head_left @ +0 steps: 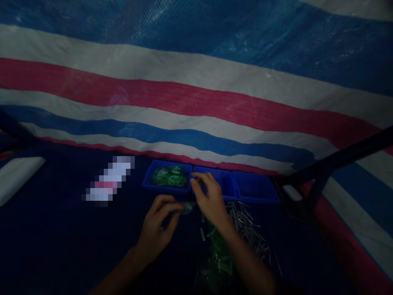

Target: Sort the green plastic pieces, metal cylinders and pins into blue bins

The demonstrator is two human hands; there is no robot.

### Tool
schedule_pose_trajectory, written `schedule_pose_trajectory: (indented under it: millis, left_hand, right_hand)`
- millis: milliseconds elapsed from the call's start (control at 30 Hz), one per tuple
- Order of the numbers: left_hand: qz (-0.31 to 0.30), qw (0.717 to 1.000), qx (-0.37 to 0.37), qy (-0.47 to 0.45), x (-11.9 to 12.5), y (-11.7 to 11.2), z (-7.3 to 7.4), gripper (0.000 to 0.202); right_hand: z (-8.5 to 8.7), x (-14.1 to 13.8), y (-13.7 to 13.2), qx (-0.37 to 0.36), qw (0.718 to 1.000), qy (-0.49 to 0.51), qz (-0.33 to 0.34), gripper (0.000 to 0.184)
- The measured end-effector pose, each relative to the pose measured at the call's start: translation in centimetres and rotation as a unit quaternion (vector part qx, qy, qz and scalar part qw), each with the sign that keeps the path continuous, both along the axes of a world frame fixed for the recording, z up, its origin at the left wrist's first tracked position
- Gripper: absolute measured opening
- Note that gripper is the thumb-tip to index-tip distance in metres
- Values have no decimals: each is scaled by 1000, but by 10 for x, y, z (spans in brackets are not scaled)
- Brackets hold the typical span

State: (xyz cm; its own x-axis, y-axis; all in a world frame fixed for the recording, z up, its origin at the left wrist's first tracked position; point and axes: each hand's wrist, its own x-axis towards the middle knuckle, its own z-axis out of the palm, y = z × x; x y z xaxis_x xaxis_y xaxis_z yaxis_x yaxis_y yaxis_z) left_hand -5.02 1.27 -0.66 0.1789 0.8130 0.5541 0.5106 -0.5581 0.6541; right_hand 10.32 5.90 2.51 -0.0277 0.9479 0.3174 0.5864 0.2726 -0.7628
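My left hand [159, 229] is closed in a pinch on a small clear plastic bag [188, 208], held low in front of the left blue bin. Close by, my right hand [211, 198] has its thumb and fingertips drawn together at the gap between two blue bins; dim light hides what they grip, if anything. Small bags with green contents [172, 176] fill part of the left blue bin [167, 188]. Beneath and right of my right forearm lies a pile of thin metal pins [245, 225]. More green packets [220, 250] are heaped nearer me, partly covered by that forearm.
A middle blue bin [225, 184] and a right blue bin [256, 187] stand beside the left one. At left lie a blurred-out paper [110, 180] and a white object [18, 176]. Striped sheeting [184, 98] hangs behind; a dark bar [344, 155] slants at right.
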Motion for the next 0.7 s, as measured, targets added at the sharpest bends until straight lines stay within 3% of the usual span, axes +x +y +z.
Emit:
schedule_pose_trajectory:
  millis: [133, 233, 333, 433, 500, 600, 700]
  left_hand:
    - [16, 998, 54, 12, -4, 0, 0, 21]
    - [26, 996, 72, 37, -1, -3, -1, 25]
    - [39, 995, 82, 43, 4, -7, -1, 26]
    - [46, 997, 60, 21, 9, -9, 0, 26]
    - [34, 999, -4, 1, 10, -9, 0, 22]
    - [-19, 984, -169, -53, 10, -7, -2, 15]
    - [-59, 919, -348, -177, 10, -3, -6, 40]
  right_hand:
    - [-7, -4, -44, -120, 983, 139, 9, 24]
    - [-12, -10, -60, -190, 946, 262, -24, 26]
    - [-14, -10, -64, -220, 908, 354, -35, 29]
    - [-15, -5, -64, -202, 893, 400, -41, 39]
    - [-15, -1, -65, -168, 900, 398, -52, 36]
    - [-15, 5, -69, -93, 943, 316, -49, 16]
    - [-18, 6, -74, -3, 980, 200, -26, 12]
